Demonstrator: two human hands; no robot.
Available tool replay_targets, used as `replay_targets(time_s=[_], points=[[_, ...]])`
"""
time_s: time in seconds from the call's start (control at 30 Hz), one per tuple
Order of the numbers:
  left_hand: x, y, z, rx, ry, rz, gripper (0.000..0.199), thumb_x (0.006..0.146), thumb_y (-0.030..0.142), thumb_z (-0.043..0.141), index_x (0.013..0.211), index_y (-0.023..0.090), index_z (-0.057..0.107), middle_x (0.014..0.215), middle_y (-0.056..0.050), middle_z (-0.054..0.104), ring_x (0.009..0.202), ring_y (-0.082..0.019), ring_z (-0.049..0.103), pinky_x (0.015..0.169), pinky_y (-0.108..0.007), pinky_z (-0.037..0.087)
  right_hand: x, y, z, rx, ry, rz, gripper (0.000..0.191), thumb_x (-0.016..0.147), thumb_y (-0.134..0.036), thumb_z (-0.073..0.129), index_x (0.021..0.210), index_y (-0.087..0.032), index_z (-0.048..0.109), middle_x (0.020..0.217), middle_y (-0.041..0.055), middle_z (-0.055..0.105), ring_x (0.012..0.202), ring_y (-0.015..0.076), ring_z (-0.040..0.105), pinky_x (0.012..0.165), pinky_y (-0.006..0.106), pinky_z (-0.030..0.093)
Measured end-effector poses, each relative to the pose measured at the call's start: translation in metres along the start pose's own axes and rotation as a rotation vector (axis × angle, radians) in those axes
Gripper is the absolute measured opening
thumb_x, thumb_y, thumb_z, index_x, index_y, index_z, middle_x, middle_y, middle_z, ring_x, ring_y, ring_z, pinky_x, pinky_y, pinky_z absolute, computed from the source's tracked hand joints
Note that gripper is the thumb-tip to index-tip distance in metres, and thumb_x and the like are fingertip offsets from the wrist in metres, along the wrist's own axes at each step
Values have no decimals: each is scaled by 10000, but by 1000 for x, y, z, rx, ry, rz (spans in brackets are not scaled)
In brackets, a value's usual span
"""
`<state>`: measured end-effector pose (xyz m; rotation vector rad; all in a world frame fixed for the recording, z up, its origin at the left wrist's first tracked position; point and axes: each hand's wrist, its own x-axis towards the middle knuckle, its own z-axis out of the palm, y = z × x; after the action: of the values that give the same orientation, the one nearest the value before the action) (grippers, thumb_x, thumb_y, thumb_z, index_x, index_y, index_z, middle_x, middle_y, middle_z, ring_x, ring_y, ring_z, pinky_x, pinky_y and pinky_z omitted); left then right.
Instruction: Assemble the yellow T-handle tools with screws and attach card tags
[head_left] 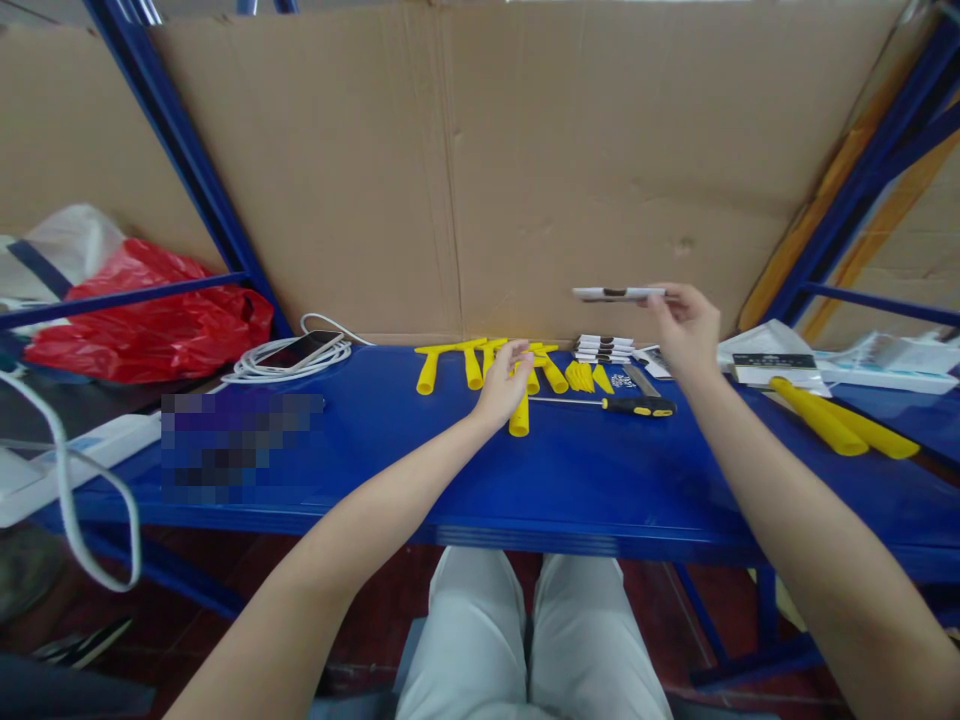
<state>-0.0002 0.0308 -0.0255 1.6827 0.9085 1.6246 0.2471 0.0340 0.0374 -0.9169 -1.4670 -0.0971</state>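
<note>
left arm: bare, extended forward | left hand: low, fingers loosely bent | right arm: bare, extended | right hand: higher, thumb and fingers pinched

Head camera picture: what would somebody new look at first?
Probably the shiny red bag at the left, then the bright yellow pieces toward the back of the blue table. The right hand also stands out, holding a slim white item up in front of the cardboard.

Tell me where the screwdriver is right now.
In the head view, the screwdriver lies right of centre on the blue table, pointing left toward the yellow tube by the left hand.
</note>
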Motion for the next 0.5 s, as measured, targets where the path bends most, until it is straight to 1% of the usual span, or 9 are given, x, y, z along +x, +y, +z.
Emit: replay_targets(time_s=[0.03,0.1,0.13,0.2,0.37,0.5], points=[[0,2,0,-42,-1,-3,150,876,229,501,1007,184,558,1124,-98,647,1075,-185,613,994,-358,430,-10,-5,9,50,-37,-29,273,867,-424,550,981,-193,641,986,80,668,912,191,639,846,361,492],[0,5,-1,-97,-7,-13,145,905,274,475,984,186,560,1081,-90,662,1046,-180,627,983,-354,436,-29,-15,24,110,-123,-42,305,846,-494,566,935,-219,662,989,68,670,933,195,639,855,371,501],[0,7,-1,-111,-9,-19,144,912,287,472,967,187,560,1056,-85,668,1022,-176,636,974,-350,441,-38,-18,29,143,-172,-32,328,838,-523,566,928,-224,667,985,68,672,924,195,641,844,372,509],[1,10,-2,-124,0,-38,131,916,294,480,928,187,555,1004,-73,676,956,-163,653,946,-339,457,-49,-21,36,198,-224,-30,352,824,-554,571,914,-230,675,969,69,675,919,198,643,851,381,512],[4,16,-5,-150,49,-118,107,905,247,513,823,183,538,880,-39,670,819,-129,660,871,-303,485,-54,-19,38,256,-238,-24,362,800,-578,590,897,-244,691,983,71,680,948,206,641,894,400,502],[6,20,-6,-168,58,-192,162,890,224,535,735,182,511,787,1,649,717,-101,642,821,-278,497,-56,-21,39,271,-253,32,404,793,-602,581,934,-242,698,1020,75,696,954,212,651,900,404,503]])
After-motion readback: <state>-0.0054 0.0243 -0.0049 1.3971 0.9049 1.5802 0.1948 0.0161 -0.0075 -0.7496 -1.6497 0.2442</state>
